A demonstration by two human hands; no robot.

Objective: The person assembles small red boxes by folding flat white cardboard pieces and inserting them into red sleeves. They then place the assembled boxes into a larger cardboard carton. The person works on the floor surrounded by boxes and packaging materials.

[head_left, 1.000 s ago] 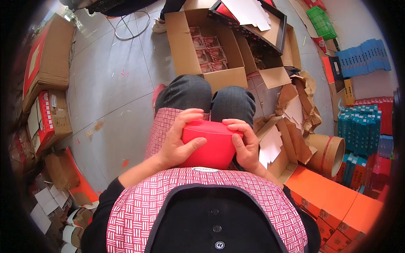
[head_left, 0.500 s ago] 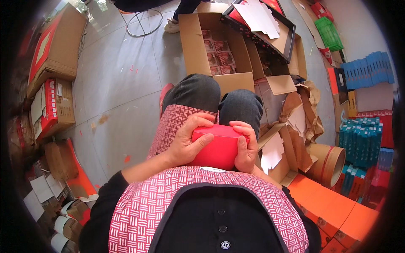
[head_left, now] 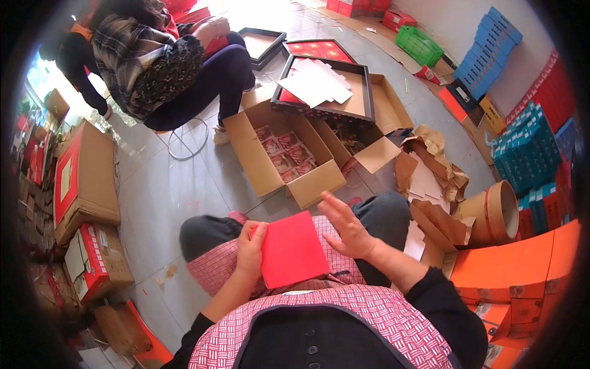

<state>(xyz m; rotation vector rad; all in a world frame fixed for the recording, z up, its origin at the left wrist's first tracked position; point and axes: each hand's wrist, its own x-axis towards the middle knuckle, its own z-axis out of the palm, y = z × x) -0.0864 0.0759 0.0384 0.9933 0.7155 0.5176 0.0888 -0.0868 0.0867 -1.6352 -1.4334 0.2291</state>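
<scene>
A plain red box (head_left: 295, 251) rests over my lap with its square face turned up. My left hand (head_left: 251, 249) grips it along the left edge, with the thumb on top and the other fingers mostly hidden behind. To the right of the box, my right hand (head_left: 346, 229) is raised, fingers stretched out and holding nothing. Its wrist is clear of the box. How deep the box is cannot be told from here. Under it lies my red-and-white patterned apron (head_left: 212, 267).
Ahead stands an open carton (head_left: 246, 147) with several small clear packs inside. A black-rimmed tray (head_left: 369, 92) with white card sheets (head_left: 316, 83) lies across the cartons. A co-worker (head_left: 178, 67) sits at far left. Orange boxes (head_left: 504, 264) are stacked at my right, beside a round drum (head_left: 491, 212).
My right hand has come off the red box and opened to its right. The box now shows its square face, still in my left hand. My view has lifted, bringing a co-worker in.
</scene>
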